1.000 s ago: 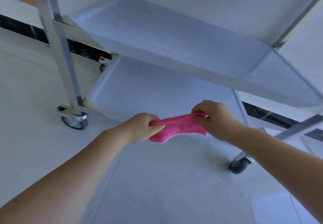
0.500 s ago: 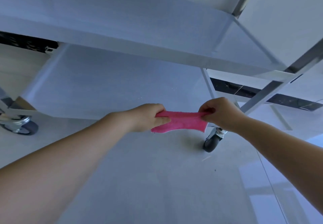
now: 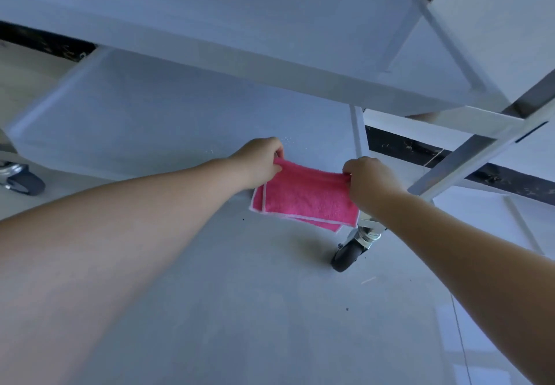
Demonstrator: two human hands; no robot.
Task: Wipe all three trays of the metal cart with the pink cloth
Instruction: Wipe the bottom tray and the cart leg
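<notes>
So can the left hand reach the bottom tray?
Probably yes. The left hand already hovers at the bottom tray's near edge, holding the cloth with the right hand; nothing lies between.

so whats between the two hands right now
In the head view, only the pink cloth spans the gap, pinched at its top corners by the left hand and right hand, folded and hanging down.

Pale grey floor [image 3: 240, 309] meets dark baseboard [image 3: 420, 148].
</notes>
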